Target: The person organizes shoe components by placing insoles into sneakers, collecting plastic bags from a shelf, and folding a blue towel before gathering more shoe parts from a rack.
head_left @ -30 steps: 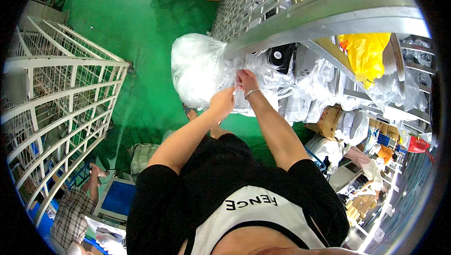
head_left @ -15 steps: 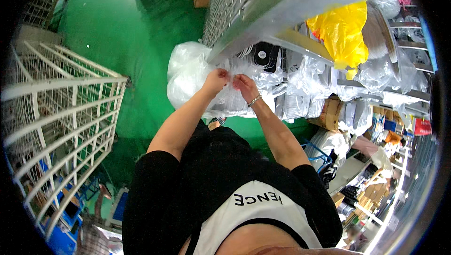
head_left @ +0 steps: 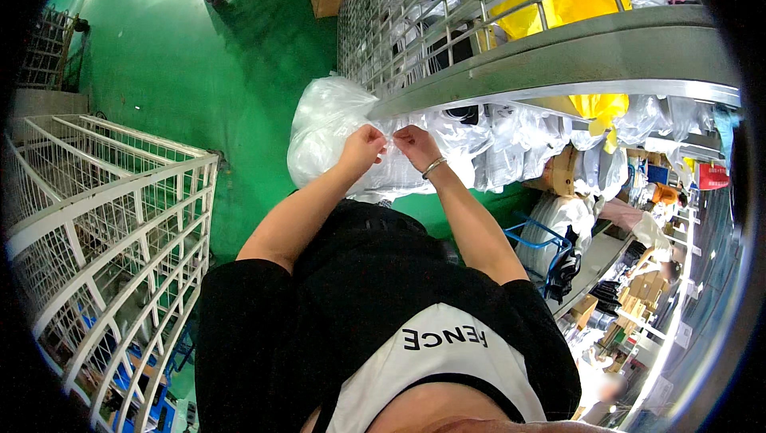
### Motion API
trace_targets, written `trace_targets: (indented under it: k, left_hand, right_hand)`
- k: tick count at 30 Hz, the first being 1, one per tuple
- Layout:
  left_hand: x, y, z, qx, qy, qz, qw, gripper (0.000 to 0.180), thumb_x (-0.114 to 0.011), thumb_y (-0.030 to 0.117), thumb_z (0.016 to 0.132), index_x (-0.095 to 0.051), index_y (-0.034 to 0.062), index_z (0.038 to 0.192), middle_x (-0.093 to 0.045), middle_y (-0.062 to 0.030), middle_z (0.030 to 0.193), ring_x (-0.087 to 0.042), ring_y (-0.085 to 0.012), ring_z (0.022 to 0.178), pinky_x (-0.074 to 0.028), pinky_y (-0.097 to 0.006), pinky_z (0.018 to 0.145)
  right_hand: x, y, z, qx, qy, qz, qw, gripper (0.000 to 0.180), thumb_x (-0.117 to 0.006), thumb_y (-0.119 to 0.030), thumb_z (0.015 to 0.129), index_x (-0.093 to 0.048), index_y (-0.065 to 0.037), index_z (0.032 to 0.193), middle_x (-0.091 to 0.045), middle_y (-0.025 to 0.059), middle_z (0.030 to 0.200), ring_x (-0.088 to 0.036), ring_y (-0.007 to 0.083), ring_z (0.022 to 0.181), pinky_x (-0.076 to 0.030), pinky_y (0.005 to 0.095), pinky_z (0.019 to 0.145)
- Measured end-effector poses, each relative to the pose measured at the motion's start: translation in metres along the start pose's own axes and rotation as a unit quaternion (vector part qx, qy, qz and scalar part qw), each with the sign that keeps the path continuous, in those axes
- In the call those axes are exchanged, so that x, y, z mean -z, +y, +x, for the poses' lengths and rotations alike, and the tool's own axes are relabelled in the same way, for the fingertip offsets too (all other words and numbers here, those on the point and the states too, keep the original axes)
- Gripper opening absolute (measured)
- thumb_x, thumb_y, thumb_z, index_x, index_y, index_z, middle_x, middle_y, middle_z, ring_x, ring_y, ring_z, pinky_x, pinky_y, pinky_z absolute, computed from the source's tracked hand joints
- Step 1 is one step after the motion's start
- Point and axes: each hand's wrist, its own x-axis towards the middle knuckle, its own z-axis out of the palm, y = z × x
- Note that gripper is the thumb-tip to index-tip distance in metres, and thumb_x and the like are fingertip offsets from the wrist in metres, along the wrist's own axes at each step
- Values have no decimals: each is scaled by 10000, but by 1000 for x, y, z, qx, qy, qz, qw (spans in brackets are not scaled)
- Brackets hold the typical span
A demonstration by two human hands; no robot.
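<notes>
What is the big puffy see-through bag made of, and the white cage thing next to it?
The bag pinched by the left hand and right hand looks like thin clear plastic film: glossy, crinkled, milky-translucent. The white cage looks like painted or coated metal wire, judging by its thin, straight, evenly white bars.

Your left hand [head_left: 361,148] and right hand [head_left: 415,144] pinch the big clear crinkled plastic bag [head_left: 323,126]. It hangs beside the grey wire-mesh cage [head_left: 415,26]
</notes>
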Motion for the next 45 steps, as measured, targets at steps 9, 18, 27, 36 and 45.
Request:
trace_targets:
  k: [9, 18, 27, 36, 45]
  left_hand:
    - [19, 10, 9, 26, -48, -2, 998, 159, -511, 209, 774, -455, 69, 827, -512, -10, 709, -485, -89, 590, -375, -206, 460]
    - [11, 6, 15, -45, -45, 41, 997, 215, -562, 233, 744, -479, 52, 825, -523, -9, 681, -477, -84, 590, -382, -210, 489]
    - [11, -1, 22, -103, -49, 216, 970, 246, -572, 190, 717, -554, -27, 831, -578, -98, 741, -530, -143, 681, -427, -264, 639]
    - [13, -14, 40, -116, -54, 398, 908, 238, -468, 257, 729, -581, 90, 856, -578, -139, 834, -548, -298, 777, -422, -396, 694]
    - [7, 6, 27, -142, -84, 512, 843, 250, -439, 242, 706, -593, 53, 761, -576, -164, 792, -548, -323, 751, -422, -416, 671]
  right_hand:
    - [1, -15, 2, 38, 19, -56, 998, 223, -530, -224, 731, -565, -46, 862, -590, 105, 754, -572, 223, 693, -454, 294, 615]
    - [2, -41, 9, 148, -59, -438, 885, 230, -439, -255, 735, -543, -55, 689, -581, 111, 710, -562, 256, 648, -454, 350, 577]
    - [9, -15, 5, -174, -44, 286, 941, 237, -505, -169, 761, -535, 46, 856, -555, 85, 713, -569, 158, 558, -481, 245, 487]
    - [8, -14, 15, 103, -115, -387, 909, 290, -375, -260, 797, -562, -66, 903, -576, 116, 877, -537, 256, 833, -409, 342, 772]
    - [14, -24, 25, 293, -115, -417, 853, 211, -461, -302, 737, -532, -109, 689, -541, 118, 626, -533, 307, 600, -425, 412, 541]
